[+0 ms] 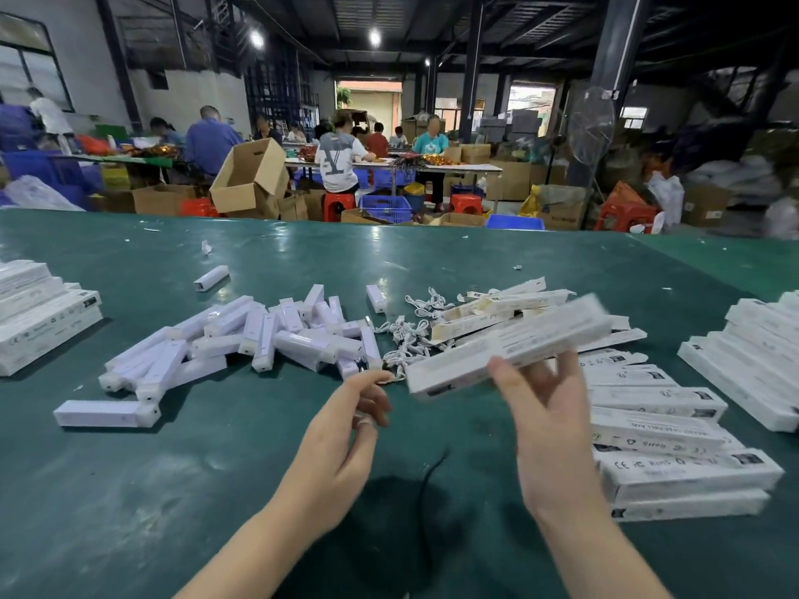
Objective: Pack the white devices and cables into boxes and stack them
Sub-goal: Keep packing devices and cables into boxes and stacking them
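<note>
White box [510, 345], long, blurred: held above the green table [216, 469] by the right hand [549, 408], fingers curled around it. Left hand [346, 430]: loosely curled, holding nothing. White devices [259, 339]: heaped mid-table. Cables [406, 335]: beside them. Packed boxes [670, 430]: stacked toward the right edge.

Hall dim overall, dark roof; two ceiling lamps [315, 37] blown out, daylight through far doorway [369, 101]. Soft glare patches on green worktop [129, 490]. Motion blur on box [510, 348] in right hand [549, 425]. Soft shadows under hands. Wide-angle bending at edges, corners smeared
</note>
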